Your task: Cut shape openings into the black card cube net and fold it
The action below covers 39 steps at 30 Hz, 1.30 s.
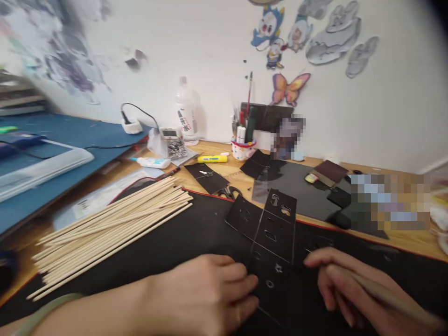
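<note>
A black card (277, 252) with thin drawn lines and small cut-out shapes, among them a star and a circle, lies on the black mat (196, 233). My left hand (224, 289) presses on the card's left side, its fingers curled. To the right, my right hand (357, 284) is closed around a slim, pale pen-like tool (374, 290), whose exact kind I cannot make out. The tip of the forefinger is just above the dark surface to the right of the card. Motion blurs both hands a little.
A pile of thin wooden sticks (115, 228) lies at left. Behind the card are black-handled scissors (231, 192), a yellow glue stick (212, 159), a polka-dot pen cup (244, 148) and a clear bottle (186, 114). A blue board (115, 130) covers the far left. Dark sheets (297, 186) lie back right.
</note>
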### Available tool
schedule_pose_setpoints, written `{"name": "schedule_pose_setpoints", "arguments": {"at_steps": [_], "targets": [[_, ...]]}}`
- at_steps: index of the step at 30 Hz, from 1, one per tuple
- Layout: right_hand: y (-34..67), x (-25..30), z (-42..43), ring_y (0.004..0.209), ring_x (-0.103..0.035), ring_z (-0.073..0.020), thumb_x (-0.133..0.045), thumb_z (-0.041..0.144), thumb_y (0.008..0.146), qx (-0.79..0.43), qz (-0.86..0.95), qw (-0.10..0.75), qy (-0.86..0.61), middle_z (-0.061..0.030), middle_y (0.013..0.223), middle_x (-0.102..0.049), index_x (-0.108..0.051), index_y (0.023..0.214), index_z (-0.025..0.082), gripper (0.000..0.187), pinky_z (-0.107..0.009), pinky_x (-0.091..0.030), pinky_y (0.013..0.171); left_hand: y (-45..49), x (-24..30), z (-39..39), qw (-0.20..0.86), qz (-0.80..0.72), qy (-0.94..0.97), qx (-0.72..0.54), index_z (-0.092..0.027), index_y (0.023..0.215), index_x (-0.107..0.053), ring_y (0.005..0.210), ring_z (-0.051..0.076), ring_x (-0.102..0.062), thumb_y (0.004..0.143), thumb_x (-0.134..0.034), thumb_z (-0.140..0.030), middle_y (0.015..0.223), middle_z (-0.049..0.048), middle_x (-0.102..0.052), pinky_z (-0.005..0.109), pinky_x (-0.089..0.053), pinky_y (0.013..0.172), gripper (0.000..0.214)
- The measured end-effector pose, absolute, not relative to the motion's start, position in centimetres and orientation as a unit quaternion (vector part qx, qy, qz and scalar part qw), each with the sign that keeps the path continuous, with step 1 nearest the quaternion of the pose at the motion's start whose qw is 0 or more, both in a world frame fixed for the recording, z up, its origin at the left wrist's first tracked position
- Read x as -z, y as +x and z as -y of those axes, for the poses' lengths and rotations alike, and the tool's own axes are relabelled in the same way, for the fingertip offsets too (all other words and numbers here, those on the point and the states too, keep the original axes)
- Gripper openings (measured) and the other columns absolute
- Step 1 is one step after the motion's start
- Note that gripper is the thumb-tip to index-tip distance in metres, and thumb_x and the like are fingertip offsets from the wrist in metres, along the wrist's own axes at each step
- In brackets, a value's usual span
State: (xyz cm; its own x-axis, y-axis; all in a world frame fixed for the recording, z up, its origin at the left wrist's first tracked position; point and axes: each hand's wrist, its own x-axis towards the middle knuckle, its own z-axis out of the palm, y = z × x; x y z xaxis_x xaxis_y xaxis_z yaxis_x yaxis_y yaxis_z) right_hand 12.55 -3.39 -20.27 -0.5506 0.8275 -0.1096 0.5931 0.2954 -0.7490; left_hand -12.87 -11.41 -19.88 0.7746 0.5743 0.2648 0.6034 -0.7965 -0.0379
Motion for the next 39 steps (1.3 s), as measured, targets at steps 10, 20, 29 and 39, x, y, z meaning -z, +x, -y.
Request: {"name": "schedule_pose_setpoints", "arguments": {"at_steps": [10, 20, 29, 39], "targets": [[8.5, 18.4, 2.4, 0.045, -0.038, -0.0075, -0.054, 0.029, 0.075, -0.496, 0.737, 0.144, -0.436, 0.0056, 0.05, -0.045, -0.047, 0.063, 0.019, 0.017, -0.019, -0.031, 0.043, -10.6, 20.0, 12.1, 0.056, 0.399, -0.906, 0.133, -0.01, 0.097, -0.058, 0.066, 0.013, -0.054, 0.088, -0.03, -0.012, 0.07, 0.0057, -0.059, 0.022, -0.047, 0.056, 0.03], [7.6, 21.1, 2.4, 0.049, -0.028, -0.0067, -0.049, 0.01, 0.069, -0.507, 0.763, 0.137, -0.376, 0.0074, 0.052, -0.032, -0.031, 0.058, 0.019, 0.023, -0.02, -0.023, 0.043, -8.5, 21.6, 11.8, 0.068, 0.456, -0.871, 0.17, -0.015, 0.098, -0.059, 0.052, 0.013, -0.049, 0.085, -0.034, -0.009, 0.062, 0.0002, -0.051, 0.021, -0.041, 0.038, 0.029], [7.9, 21.6, 2.7, 0.048, -0.033, -0.0072, -0.046, 0.013, 0.073, -0.41, 0.834, 0.107, -0.353, 0.0066, 0.052, -0.035, -0.028, 0.057, 0.02, 0.025, -0.021, -0.027, 0.045, -8.8, 21.1, 12.1, 0.025, 0.48, -0.86, 0.172, -0.019, 0.097, -0.06, 0.054, 0.013, -0.051, 0.085, -0.035, -0.009, 0.065, -0.0009, -0.055, 0.021, -0.043, 0.04, 0.03], [8.0, 21.8, 2.8, 0.047, -0.037, -0.0067, -0.046, 0.016, 0.076, -0.384, 0.855, 0.083, -0.337, 0.0065, 0.053, -0.038, -0.028, 0.059, 0.02, 0.025, -0.02, -0.03, 0.046, -8.7, 21.2, 12.2, 0.027, 0.489, -0.858, 0.157, -0.018, 0.097, -0.06, 0.055, 0.013, -0.05, 0.085, -0.036, -0.009, 0.065, -0.0008, -0.053, 0.022, -0.04, 0.039, 0.028]]}}
